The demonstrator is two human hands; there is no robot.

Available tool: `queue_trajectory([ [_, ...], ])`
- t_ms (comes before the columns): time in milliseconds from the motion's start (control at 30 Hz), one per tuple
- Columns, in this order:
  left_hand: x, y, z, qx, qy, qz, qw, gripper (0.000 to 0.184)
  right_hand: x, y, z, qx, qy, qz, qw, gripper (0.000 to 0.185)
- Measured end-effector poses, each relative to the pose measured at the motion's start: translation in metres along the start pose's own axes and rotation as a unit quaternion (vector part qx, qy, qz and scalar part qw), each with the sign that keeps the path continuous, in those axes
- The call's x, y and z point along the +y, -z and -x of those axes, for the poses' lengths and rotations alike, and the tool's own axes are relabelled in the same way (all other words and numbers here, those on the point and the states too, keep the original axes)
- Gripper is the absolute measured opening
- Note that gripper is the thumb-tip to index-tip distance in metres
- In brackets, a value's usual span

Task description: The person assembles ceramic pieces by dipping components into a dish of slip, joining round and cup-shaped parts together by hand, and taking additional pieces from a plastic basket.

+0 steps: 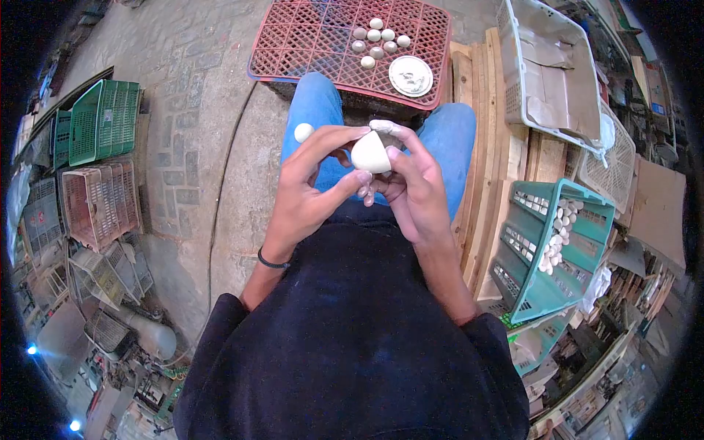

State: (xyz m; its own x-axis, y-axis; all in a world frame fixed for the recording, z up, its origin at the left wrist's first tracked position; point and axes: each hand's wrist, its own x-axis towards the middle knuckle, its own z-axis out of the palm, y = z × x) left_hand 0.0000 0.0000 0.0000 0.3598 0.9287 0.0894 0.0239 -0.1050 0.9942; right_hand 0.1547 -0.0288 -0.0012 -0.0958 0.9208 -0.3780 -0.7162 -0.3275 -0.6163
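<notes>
A smooth cream-white rounded piece [371, 154] with a pointed top is held between both hands above my lap. The thumb and fingertips of my left hand [312, 165] pinch it from the left. From the right, my right hand [418, 176] grips it, with whitish residue on the fingertips. One pale ball [303, 133] rests by my left thigh, near the back of my left hand. Beyond my knees, several pale balls [376, 35] and a round whitish disc with dark marks [411, 76] sit on an upturned red crate [315, 40].
On the right are wooden planks [482, 147], a white crate lined with cardboard [513, 66] and a green crate [532, 253] holding many pale pieces [559, 235]. Green [110, 121] and faded red crates [99, 205] stand on the left.
</notes>
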Motion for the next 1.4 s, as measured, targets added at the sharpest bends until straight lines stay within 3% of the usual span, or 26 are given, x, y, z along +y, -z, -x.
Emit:
queue_trajectory([
  [100, 0.000, 0.001, 0.002, 0.010, 0.006, -0.012, 1.000, 0.041, 0.000, 0.004, 0.002, -0.041, -0.007, 0.011, 0.999, 0.036],
  [300, 0.000, 0.000, 0.000, 0.056, -0.003, 0.042, 0.998, 0.036, 0.005, 0.009, -0.001, 0.021, 0.056, 0.059, 0.996, 0.014],
  [367, 0.006, -0.004, 0.000, 0.089, 0.068, 0.150, 0.982, 0.030, 0.002, 0.008, -0.001, 0.020, 0.062, 0.049, 0.997, 0.008],
  [567, 0.001, -0.008, 0.000, 0.137, 0.146, 0.163, 0.966, 0.022, 0.001, 0.009, 0.001, -0.021, 0.096, 0.104, 0.990, 0.009],
  [1100, 0.000, -0.009, -0.003, 0.130, 0.169, 0.155, 0.965, 0.018, -0.004, 0.002, 0.010, 0.005, 0.123, 0.209, 0.970, 0.010],
  [1300, 0.003, -0.010, -0.005, 0.124, 0.177, 0.195, 0.957, 0.020, -0.002, -0.009, 0.010, 0.020, 0.157, 0.222, 0.962, 0.008],
  [1400, 0.003, -0.012, -0.004, 0.130, 0.193, 0.290, 0.928, 0.021, -0.003, -0.012, 0.011, 0.026, 0.161, 0.227, 0.960, 0.009],
])
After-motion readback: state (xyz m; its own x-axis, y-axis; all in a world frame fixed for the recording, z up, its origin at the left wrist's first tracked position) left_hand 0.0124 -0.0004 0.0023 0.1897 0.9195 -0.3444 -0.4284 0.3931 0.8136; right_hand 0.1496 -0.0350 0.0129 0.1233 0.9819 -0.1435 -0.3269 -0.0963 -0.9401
